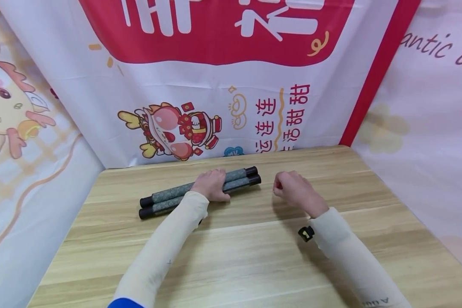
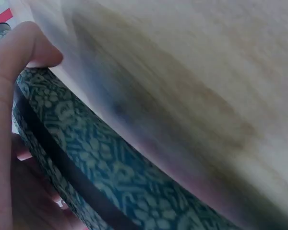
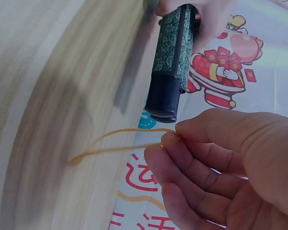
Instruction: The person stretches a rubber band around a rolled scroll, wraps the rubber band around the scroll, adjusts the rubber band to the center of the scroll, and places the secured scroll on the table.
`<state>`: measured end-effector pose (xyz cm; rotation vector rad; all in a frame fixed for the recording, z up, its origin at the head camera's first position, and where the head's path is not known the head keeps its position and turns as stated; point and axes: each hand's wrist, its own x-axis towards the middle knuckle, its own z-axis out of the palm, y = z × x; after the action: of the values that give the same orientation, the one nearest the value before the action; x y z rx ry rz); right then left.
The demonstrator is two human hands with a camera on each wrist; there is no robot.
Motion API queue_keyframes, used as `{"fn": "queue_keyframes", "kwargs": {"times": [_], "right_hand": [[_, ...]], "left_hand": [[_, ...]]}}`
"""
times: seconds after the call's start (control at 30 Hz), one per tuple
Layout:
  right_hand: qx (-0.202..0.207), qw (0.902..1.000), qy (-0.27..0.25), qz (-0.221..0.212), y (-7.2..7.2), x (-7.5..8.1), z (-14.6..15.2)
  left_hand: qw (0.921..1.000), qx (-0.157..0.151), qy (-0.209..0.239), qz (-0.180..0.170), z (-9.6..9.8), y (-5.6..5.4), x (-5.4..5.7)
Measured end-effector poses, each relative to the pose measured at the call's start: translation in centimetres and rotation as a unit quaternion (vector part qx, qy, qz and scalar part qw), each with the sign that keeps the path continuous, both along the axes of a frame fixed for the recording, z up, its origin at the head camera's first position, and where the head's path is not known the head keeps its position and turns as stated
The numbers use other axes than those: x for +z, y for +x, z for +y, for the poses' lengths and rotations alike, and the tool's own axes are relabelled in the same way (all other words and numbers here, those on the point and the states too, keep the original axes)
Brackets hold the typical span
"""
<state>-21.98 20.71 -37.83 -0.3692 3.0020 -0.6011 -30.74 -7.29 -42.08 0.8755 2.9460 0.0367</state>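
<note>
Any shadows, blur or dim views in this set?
Head: bright, right hand casts a soft shadow on the table. Left wrist: dimmer, bluish cast, table grain soft, dark shadow beside the patterned roll. Right wrist: table grain soft, orange loop readable.

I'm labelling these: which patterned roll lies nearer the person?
The front roll, lower in the head view; the back roll lies alongside it, closer to the printed backdrop.

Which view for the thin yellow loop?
Right wrist: the thin yellow loop shows close up, pinched in the right grip, its far end clear of the fingertips. Head view shows that grip, but I can't make out the loop. Left wrist view shows none of it.
</note>
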Motion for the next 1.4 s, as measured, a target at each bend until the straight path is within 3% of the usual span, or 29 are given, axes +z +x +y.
{"fn": "queue_keyframes", "kwargs": {"times": [0.33,0.67,1.1,1.4], "right_hand": [[0.001,0.9999,0.003,0.012,0.0,1.6,-0.9],[-0.001,1.0000,-0.001,0.009,-0.1,2.9,-1.4],[0.003,0.9994,-0.021,0.026,-0.5,2.4,-1.5],[0.008,0.9989,-0.032,0.035,-1.2,2.1,-1.6]], "left_hand": [[0.9958,0.068,0.052,0.032,-0.1,0.7,-0.6],[0.9961,0.060,0.051,0.041,-0.7,2.1,0.1],[0.9942,0.080,0.071,-0.005,-1.6,4.8,0.6],[0.9919,0.093,0.084,-0.017,-1.4,7.1,1.1]]}}
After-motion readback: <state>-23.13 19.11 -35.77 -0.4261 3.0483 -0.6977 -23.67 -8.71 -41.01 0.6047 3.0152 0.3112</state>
